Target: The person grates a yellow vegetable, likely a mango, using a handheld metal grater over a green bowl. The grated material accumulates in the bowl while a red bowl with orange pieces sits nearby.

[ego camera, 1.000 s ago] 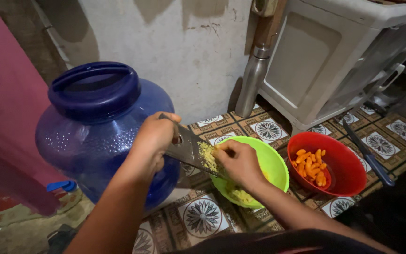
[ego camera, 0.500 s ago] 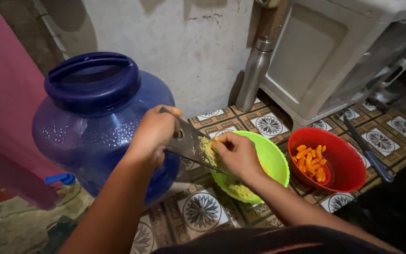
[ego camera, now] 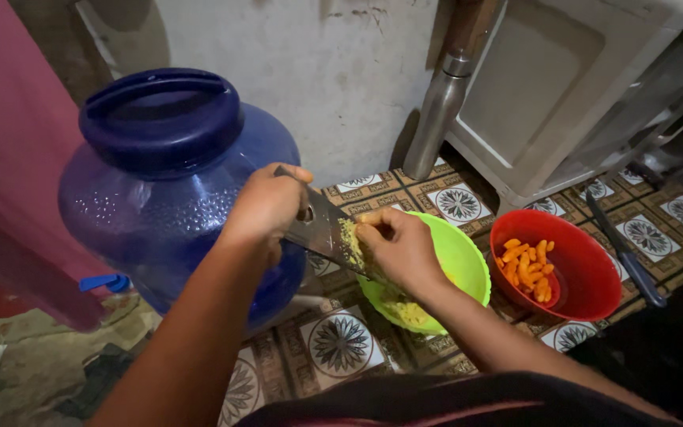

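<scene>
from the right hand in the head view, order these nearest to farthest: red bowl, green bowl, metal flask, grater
From the right hand:
1. grater, touching its fingers, on the left
2. green bowl, directly beneath it
3. red bowl, farther right
4. metal flask, upright against the wall

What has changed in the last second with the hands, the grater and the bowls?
Very little. The right hand stays pressed to the metal grater, sliding only slightly on it. The left hand still holds the grater's top over the green bowl. Red bowl and blue water jug stayed put; the view merely shifted.
</scene>
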